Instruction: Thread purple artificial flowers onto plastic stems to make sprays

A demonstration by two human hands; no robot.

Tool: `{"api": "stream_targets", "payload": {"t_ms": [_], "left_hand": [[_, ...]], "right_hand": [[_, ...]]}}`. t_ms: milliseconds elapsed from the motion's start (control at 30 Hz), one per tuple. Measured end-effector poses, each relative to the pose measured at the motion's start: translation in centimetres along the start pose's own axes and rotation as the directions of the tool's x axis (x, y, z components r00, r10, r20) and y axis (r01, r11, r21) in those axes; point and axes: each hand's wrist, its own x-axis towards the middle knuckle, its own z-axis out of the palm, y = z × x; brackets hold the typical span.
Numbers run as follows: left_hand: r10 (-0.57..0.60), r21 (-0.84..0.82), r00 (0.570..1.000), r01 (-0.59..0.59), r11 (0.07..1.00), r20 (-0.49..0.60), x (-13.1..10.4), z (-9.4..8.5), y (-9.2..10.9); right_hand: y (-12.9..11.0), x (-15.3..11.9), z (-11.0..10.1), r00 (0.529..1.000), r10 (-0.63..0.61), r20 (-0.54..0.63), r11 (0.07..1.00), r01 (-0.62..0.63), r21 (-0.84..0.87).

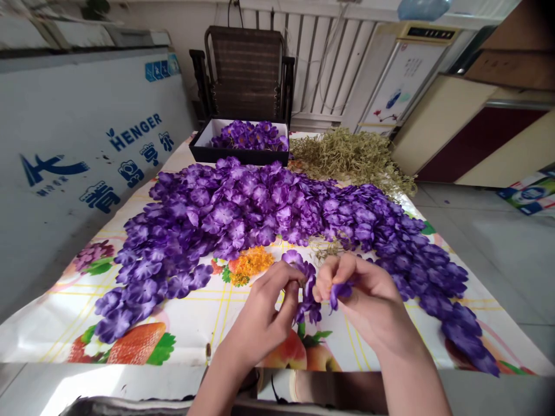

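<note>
My right hand pinches a purple artificial flower petal between its fingers, close above the table's front part. Beside it, my left hand has thumb and forefinger closed together; what is between them, if anything, is too small to make out. Just past the left fingertips lies a small group of purple petals, partly covered by the hands. A little pile of orange-yellow flower centres is beyond my left hand. Thin greenish stems lie behind my right hand.
A wide heap of purple petals curves across the table. Behind it stand a black box with assembled purple flowers and a tangle of dry green stems. A chair faces the far edge; a white freezer flanks the left.
</note>
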Motion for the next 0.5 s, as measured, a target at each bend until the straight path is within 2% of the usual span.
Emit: {"api": "stream_targets", "payload": {"t_ms": [233, 400, 500], "left_hand": [[0.174, 0.059, 0.980, -0.169, 0.984, -0.100, -0.3, 0.0, 0.0], [0.212, 0.065, 0.969, -0.205, 0.977, -0.130, -0.8, -0.1, 0.4], [0.231, 0.045, 0.965, -0.227, 0.973, -0.127, -0.9, -0.1, 0.7]], "right_hand": [[-0.3, -0.5, 0.0, 0.994, -0.099, 0.052, 0.936, 0.110, -0.333], [-0.7, -1.1, 1.0, 0.971, -0.234, 0.051, 0.813, 0.224, -0.537], [-0.9, -1.4, 1.5, 0.953, -0.293, 0.079, 0.707, 0.271, -0.654]]}}
